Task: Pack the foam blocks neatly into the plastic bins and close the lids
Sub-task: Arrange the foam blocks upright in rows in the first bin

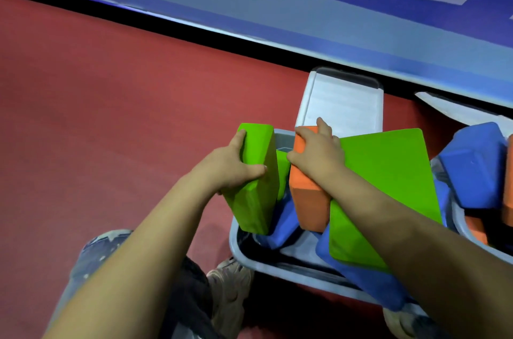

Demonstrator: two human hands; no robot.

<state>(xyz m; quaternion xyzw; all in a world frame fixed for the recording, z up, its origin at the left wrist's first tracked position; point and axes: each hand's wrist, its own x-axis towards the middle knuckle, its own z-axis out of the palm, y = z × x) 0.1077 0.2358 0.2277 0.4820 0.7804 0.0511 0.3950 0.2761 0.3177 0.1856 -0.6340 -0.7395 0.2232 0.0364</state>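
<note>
You stand on a matte red floor (97, 102), smooth and faintly grained; along its far edge runs a glossy blue board (277, 5) with pale lettering cut off by the frame's top.

Two pale grey plastic bins show; the nearer bin (236, 244) lies under your hands, rounded at the corner and thin-walled, its flat ribbed lid (341, 105) swung open behind it and leaning toward the board; the second bin (466, 233) sits just beside it on the right, only partly in view, heaped with blue and orange blocks.

The foam blocks are matte, soft-edged slabs; in the nearer bin you can count three green, one orange and at least two blue, though the blue ones are half buried and the tally is unsure; the large green slab (388, 188) lies tilted across the bin, flat face up, beneath your right forearm.

Your left hand (233, 169) grips the upright green block (255, 183) at the bin's left wall, thumb over its near face, fingers curled round the far edge; your right hand (316, 152) clasps the top of the orange block (308, 199), fingers hooked over its upper end, the block standing on end between the two green ones.

Two beige shoes show at the bottom; the left shoe (230, 291) stands just beside the bin's near corner.
</note>
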